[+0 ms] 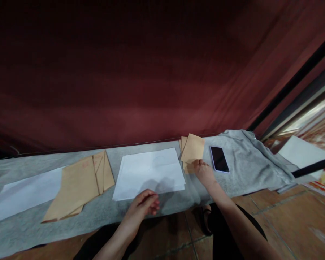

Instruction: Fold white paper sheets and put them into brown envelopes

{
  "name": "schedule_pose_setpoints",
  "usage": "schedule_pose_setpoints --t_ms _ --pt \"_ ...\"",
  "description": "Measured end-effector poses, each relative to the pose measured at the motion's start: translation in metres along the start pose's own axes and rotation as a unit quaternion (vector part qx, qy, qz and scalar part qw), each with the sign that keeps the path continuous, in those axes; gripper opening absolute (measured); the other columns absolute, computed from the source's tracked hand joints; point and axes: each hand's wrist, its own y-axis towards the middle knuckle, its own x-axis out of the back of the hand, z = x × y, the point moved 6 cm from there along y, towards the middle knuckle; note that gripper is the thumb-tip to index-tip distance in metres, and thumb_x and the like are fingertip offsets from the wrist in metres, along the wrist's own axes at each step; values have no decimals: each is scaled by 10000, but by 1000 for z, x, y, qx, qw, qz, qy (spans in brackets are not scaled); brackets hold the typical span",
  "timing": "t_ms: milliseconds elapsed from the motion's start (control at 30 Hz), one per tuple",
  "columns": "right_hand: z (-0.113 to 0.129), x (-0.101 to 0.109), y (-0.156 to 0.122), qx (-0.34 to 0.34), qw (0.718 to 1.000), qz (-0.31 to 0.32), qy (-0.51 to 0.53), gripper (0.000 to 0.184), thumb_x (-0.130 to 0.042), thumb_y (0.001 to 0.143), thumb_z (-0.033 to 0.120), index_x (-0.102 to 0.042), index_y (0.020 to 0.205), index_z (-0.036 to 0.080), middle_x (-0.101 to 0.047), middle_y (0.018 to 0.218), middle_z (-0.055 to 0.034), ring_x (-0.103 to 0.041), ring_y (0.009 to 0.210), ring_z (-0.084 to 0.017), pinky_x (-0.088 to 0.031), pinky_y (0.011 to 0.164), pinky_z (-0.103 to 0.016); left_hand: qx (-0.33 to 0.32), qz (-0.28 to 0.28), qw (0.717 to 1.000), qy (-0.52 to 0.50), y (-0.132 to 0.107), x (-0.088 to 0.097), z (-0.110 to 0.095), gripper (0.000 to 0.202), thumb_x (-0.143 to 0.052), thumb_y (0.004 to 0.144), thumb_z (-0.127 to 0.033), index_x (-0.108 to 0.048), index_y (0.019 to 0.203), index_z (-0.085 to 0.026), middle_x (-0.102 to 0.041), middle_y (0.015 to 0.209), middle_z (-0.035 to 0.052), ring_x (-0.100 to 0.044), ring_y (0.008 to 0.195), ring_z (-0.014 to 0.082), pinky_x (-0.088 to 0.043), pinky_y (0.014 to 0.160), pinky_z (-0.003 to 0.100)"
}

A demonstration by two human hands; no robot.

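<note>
A dark red hanging (pixel 151 79) fills the view toward twelve o'clock; below it runs a grey cloth-covered surface (pixel 243 155); at its middle lies a stack of white sheets (pixel 148 169), edges slightly offset; at nine o'clock from that stack, large brown envelopes (pixel 77 182) overlap one another and partly cover another white paper (pixel 29 193), which extends further toward nine; at two to three o'clock from the stack, small brown papers (pixel 193 148) lie fanned and overlapping; the left hand (pixel 147 202) hovers by the stack's six o'clock edge, fingers loosely curled, with nothing visible in them; the right hand (pixel 202 169) touches the small brown papers at their five o'clock side, fingers bunched narrow, though whether they grip I cannot tell; a phone (pixel 219 159) lies face up just beside that hand, at two o'clock
</note>
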Motion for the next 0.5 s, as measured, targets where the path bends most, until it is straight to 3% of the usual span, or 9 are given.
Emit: schedule_pose_setpoints --t_ms 133,167,233,300,367,433,500 --pt "-23 24 3 -20 998 -42 39 267 -426 964 143 -622 1146 142 -698 1036 -154 -687 916 -244 -494 762 -322 -63 37 997 17 29 -27 -28 349 -824 692 -480 -693 768 -166 -701 762 42 -660 717 163 -523 636 246" --pt "-32 36 3 -40 992 -83 89 268 -420 975 182 -628 1142 152 -700 1040 -146 -679 935 -245 -490 777 -321 -67 33 997 -6 36 -32 -31 332 -819 714 -461 -705 817 -166 -717 818 55 -676 771 173 -540 688 258" --pt "-47 59 1 -89 949 -161 258 287 -398 1002 305 -650 1062 182 -708 962 -109 -669 872 -234 -490 767 -323 -37 36 995 -82 48 -41 -31 330 -815 749 -414 -709 933 -162 -739 964 100 -704 908 211 -560 816 305" --pt "-45 71 -2 -97 864 -175 463 315 -484 965 482 -652 926 218 -700 837 -56 -649 795 -222 -503 749 -329 21 65 984 -167 58 -54 -26 362 -792 799 -382 -685 1059 -154 -718 1142 160 -691 1080 259 -541 949 374" --pt "-27 72 -5 -92 730 -138 663 327 -607 889 561 -649 935 240 -708 822 -37 -652 797 -222 -533 739 -340 62 103 964 -237 65 -69 -23 385 -726 872 -395 -648 1163 -156 -657 1292 197 -625 1234 291 -495 1047 449" --pt "4 67 -10 -91 610 -65 785 352 -719 812 554 -663 964 241 -726 897 -39 -661 801 -210 -551 710 -330 57 124 946 -295 70 -81 -27 389 -655 928 -420 -620 1225 -172 -610 1377 190 -562 1322 296 -453 1099 505" --pt "34 58 -16 -102 541 2 835 354 -809 737 494 -668 932 234 -730 941 -33 -660 765 -185 -555 662 -301 8 129 930 -343 72 -87 -36 397 -657 930 -398 -605 1270 -200 -608 1401 149 -544 1344 292 -436 1125 510"
